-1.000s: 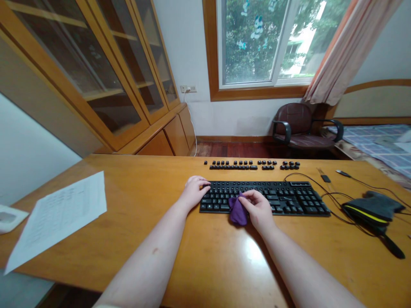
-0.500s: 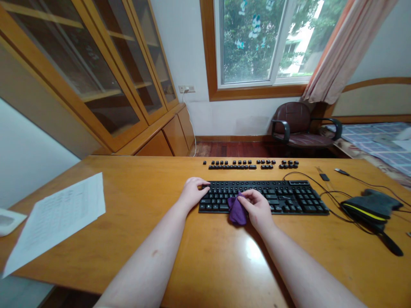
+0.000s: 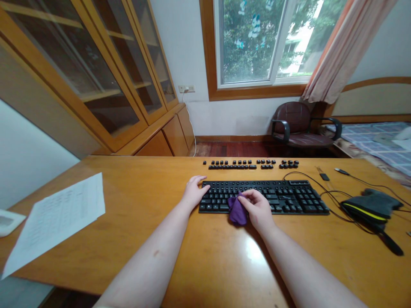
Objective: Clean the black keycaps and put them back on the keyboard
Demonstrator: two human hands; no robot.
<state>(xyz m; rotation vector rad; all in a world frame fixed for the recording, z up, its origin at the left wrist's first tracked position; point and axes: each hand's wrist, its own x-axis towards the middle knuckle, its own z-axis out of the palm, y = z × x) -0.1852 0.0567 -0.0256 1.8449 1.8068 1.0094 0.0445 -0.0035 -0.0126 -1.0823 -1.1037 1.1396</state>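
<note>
A black keyboard [image 3: 282, 196] lies across the middle of the wooden desk [image 3: 144, 205]. My right hand [image 3: 258, 207] is closed on a bunched purple cloth [image 3: 236, 210], pressing it on the keys near the keyboard's front edge. My left hand [image 3: 193, 191] rests at the keyboard's left end, fingers stretched toward its far left corner, holding nothing. A row of loose black keycaps [image 3: 250, 164] lies on the desk just behind the keyboard.
A printed sheet of paper [image 3: 54, 216] lies at the desk's left. Cables [image 3: 334, 192] and a dark pouch with a yellow stripe [image 3: 372, 207] sit at the right. Behind the desk stand a brown armchair [image 3: 302, 128], a glass-door cabinet [image 3: 96, 72] and a window.
My left hand's fingers have straightened out from a curl over the keyboard's left corner. My right hand and the cloth have barely moved.
</note>
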